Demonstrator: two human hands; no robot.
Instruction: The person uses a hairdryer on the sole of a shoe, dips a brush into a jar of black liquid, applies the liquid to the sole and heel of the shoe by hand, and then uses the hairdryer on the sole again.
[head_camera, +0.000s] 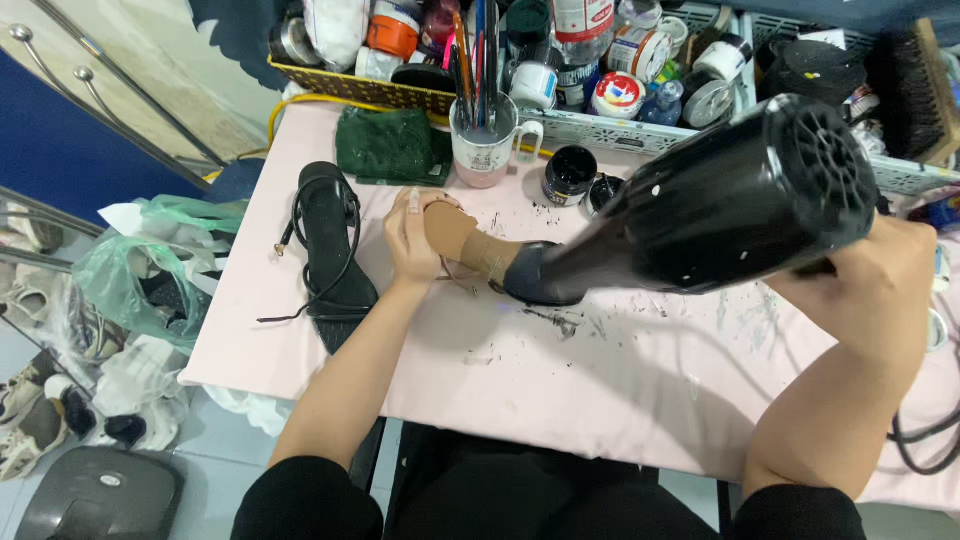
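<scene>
My left hand (412, 240) grips the toe end of a tan sandal (470, 243) lying on the pink table (620, 370). My right hand (868, 290) holds a black hair dryer (720, 205), its nozzle pointed at the sandal's dark heel end (535, 275). A second, black strappy sandal (332, 250) lies on the table just left of my left hand.
A white mug of pens (484, 135), a small open black paint jar (570, 172) and a green cloth (392, 145) sit behind the sandals. Baskets (640, 130) of bottles, tape and brushes line the far edge. Plastic bags and shoes (130, 290) lie on the floor left.
</scene>
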